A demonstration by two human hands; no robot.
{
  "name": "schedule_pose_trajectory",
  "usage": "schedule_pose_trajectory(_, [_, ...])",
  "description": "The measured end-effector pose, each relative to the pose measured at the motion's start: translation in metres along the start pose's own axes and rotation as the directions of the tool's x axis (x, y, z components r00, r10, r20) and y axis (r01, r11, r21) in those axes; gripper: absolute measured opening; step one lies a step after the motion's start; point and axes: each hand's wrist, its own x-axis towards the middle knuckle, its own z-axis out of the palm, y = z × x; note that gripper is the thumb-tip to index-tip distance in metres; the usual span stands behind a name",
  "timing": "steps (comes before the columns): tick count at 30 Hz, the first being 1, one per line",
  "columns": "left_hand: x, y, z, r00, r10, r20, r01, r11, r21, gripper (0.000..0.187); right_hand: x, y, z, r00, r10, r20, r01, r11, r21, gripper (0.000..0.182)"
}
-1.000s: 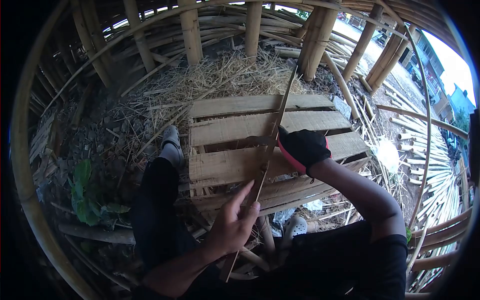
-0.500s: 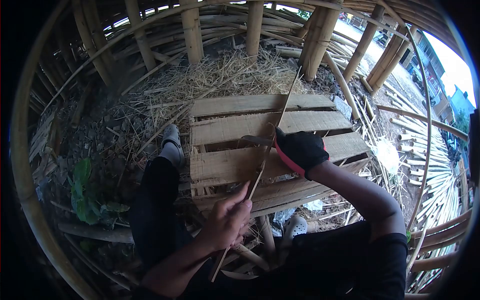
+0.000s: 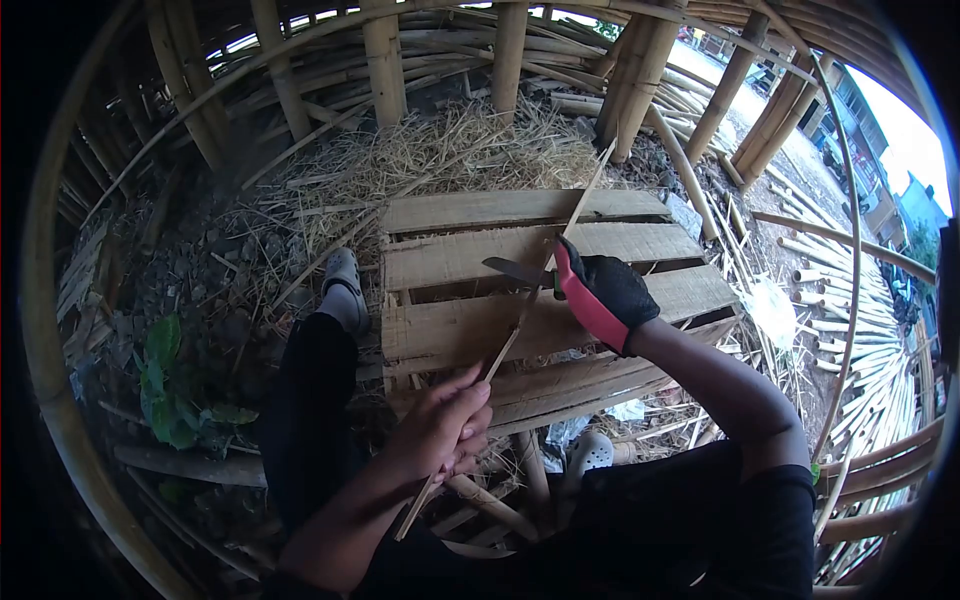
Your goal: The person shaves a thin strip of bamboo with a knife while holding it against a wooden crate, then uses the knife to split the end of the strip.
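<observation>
Two hands work one long, thin bamboo strip point(image 3: 520, 325) that runs slantwise from beside the person's lap up toward the straw. The left hand point(image 3: 445, 425), bare, has its fingers point(image 3: 470, 412) curled tight around the lower part of the strip, whose near end pokes out below the fist. Further up the strip, the right hand point(image 3: 605, 295), in a black glove with a red edge, is clenched around the handle of a knife point(image 3: 520, 270); the dark blade sticks out to the left of the gloved fingers and meets the strip just beside them, lying across it. Beyond the blade the strip carries on upward, its far tip reaching the edge of the straw pile point(image 3: 460, 155). Under both hands lies a wooden pallet point(image 3: 450, 255) of rough planks, the strip hanging just above it between the two fists. Left of the bare fingers, a dark-trousered leg stretches out to a grey shoe point(image 3: 343, 280) at the pallet's corner; a second shoe point(image 3: 590, 455) shows below the gloved wrist. Thick bamboo posts point(image 3: 385, 65) stand behind the straw, well apart from either hand, and cut bamboo lengths point(image 3: 870, 350) lie piled off to the right.
</observation>
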Motion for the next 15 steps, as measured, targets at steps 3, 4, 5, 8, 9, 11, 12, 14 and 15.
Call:
schedule_pose_trajectory(3, [0.002, -0.006, 0.000, 1.000, -0.013, -0.009, 0.013, 1.000, -0.015, 0.025, 0.000, 0.002, 0.005, 0.980, -0.169, -0.109, 0.168, 0.986, -0.020, 0.067])
schedule_pose_trajectory(4, [0.003, -0.008, 0.001, 1.000, 0.011, -0.016, -0.010, 1.000, 0.023, 0.034, 0.002, 0.001, 0.001, 0.980, -0.168, -0.109, 0.167, 0.986, -0.021, 0.067])
schedule_pose_trajectory(5, [0.004, -0.009, 0.002, 0.999, 0.035, -0.024, -0.034, 0.998, 0.061, 0.044, 0.006, -0.002, -0.004, 0.999, -0.045, 0.018, 0.043, 0.993, 0.109, 0.068])
schedule_pose_trajectory(8, [0.003, -0.010, 0.008, 0.994, 0.109, -0.013, -0.104, 0.970, 0.221, 0.057, 0.014, -0.008, -0.009, 0.977, 0.087, 0.196, -0.140, 0.952, 0.273, 0.069])
schedule_pose_trajectory(9, [0.003, -0.009, 0.010, 0.994, 0.108, -0.012, -0.103, 0.970, 0.222, 0.057, 0.015, -0.009, -0.009, 0.966, 0.109, 0.233, -0.183, 0.928, 0.324, 0.071])
schedule_pose_trajectory(11, [0.003, -0.008, 0.012, 0.994, 0.110, -0.027, -0.102, 0.974, 0.204, 0.058, 0.014, -0.014, -0.012, 0.971, 0.115, 0.210, -0.171, 0.947, 0.272, 0.071])
schedule_pose_trajectory(12, [0.003, -0.008, 0.012, 0.994, 0.108, -0.029, -0.100, 0.973, 0.207, 0.058, 0.014, -0.016, -0.013, 0.975, 0.117, 0.188, -0.157, 0.964, 0.215, 0.072])
schedule_pose_trajectory(14, [0.003, -0.009, 0.012, 0.994, 0.099, -0.052, -0.085, 0.971, 0.224, 0.057, 0.014, -0.015, -0.011, 0.977, 0.110, 0.181, -0.147, 0.967, 0.207, 0.072])
schedule_pose_trajectory(15, [0.003, -0.009, 0.010, 0.994, 0.098, -0.054, -0.084, 0.971, 0.225, 0.057, 0.014, -0.014, -0.010, 0.979, 0.103, 0.173, -0.136, 0.971, 0.196, 0.072])
